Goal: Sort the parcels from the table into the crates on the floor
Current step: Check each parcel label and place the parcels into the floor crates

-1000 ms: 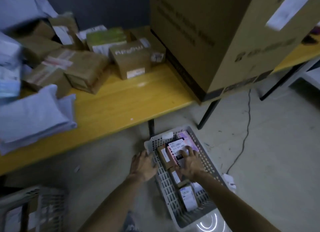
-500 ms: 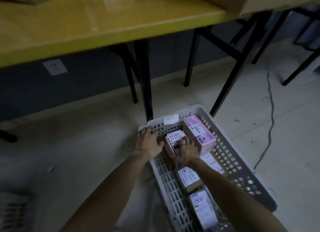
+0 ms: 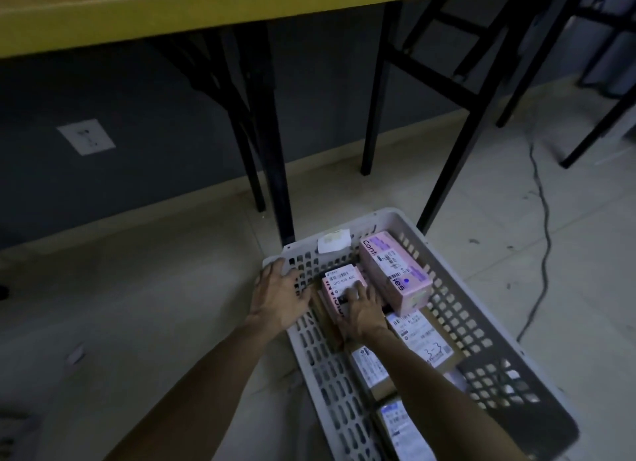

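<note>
A white perforated crate (image 3: 481, 340) stands on the floor under the yellow table's edge (image 3: 206, 9). My right hand (image 3: 364, 311) holds a small pink labelled box (image 3: 339, 280) inside the crate near its far left corner, fingers curled over the top. My left hand (image 3: 278, 298) rests with spread fingers on the crate's left wall. A larger pink box (image 3: 392, 271) lies just right of the small one. Several brown labelled parcels (image 3: 420, 340) fill the rest of the crate, partly hidden by my right forearm. The parcels on the table are out of view.
Black table legs (image 3: 275, 150) stand right behind the crate. A cable (image 3: 540, 202) runs along the floor on the right. A wall socket (image 3: 86, 137) sits low on the dark wall. Something pale and blurred shows at the bottom left corner (image 3: 13, 440).
The view has dropped from the table top to the floor. My right hand has carried the small pink box further into the crate's far left corner; my left hand stays on the crate's left wall.
</note>
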